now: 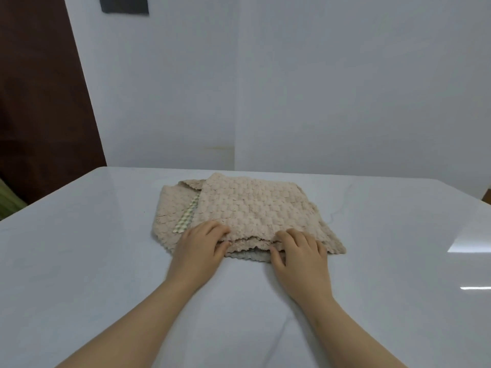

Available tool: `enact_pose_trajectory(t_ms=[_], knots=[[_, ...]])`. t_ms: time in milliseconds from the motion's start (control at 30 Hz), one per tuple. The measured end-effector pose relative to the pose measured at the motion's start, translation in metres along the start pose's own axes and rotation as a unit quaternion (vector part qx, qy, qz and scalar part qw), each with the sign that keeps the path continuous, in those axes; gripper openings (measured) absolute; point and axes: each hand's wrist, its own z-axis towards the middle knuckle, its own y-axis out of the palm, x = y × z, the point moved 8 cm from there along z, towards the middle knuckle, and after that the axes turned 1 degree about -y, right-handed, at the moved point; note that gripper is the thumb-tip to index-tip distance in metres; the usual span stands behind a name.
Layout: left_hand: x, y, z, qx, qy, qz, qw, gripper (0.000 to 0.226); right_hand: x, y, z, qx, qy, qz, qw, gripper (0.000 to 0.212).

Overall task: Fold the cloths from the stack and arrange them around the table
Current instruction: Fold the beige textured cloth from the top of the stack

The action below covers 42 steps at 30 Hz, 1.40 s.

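A stack of beige, bumpy-textured cloths (247, 211) lies in the middle of the white table (79, 261). A green-and-white checked hanging loop (187, 216) shows on a lower cloth at the left side. My left hand (198, 251) pinches the near edge of the top cloth at its left, thumb under the edge and fingers on top. My right hand (299, 257) pinches the same near edge further right, fingers curled over it. The lower cloths stick out at the left and at the near right corner.
The glossy table top stretches wide on all sides of the stack, with its far edge close to a white wall (318, 88). A dark brown door (39, 102) stands at the left. A green object (8, 200) peeks in past the table's left edge.
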Motion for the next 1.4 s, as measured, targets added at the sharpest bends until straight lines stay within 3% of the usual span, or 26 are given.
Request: enact_pose_trajectory(t_ms=[233, 400, 600, 800, 933, 1000, 1167, 1400], knots=[[-0.008, -0.006, 0.004, 0.038, -0.024, -0.051, 0.998, 0.012, 0.006, 0.004, 0.006, 0.015, 0.016, 0.000, 1.000, 0.020], [-0.008, -0.015, 0.004, 0.093, -0.014, -0.066, 0.993, 0.023, 0.008, 0.009, 0.017, 0.012, 0.024, 0.002, 1.000, 0.033], [-0.011, -0.016, 0.005, 0.131, -0.020, -0.097, 0.986, 0.023, -0.005, 0.021, 0.021, 0.026, -0.062, -0.033, 0.997, 0.037], [-0.006, -0.031, 0.004, 0.193, 0.019, -0.087, 0.977, 0.028, 0.008, 0.019, 0.028, 0.061, -0.009, -0.044, 0.997, 0.033], [-0.021, -0.014, 0.007, 0.094, -0.026, -0.024, 0.995, 0.037, 0.014, 0.017, 0.027, 0.077, 0.001, -0.034, 0.996, 0.027], [-0.031, -0.003, 0.007, 0.043, -0.059, -0.055, 0.996, 0.043, 0.013, 0.017, 0.026, 0.075, -0.005, -0.031, 0.997, 0.024], [-0.028, -0.022, 0.000, 0.114, -0.067, -0.102, 0.986, 0.032, 0.009, 0.006, 0.020, 0.090, -0.029, -0.035, 0.995, 0.020], [-0.003, -0.049, -0.033, 0.149, 0.028, -0.057, 0.987, 0.036, 0.010, -0.034, -0.005, 0.136, -0.055, -0.012, 0.989, 0.029]])
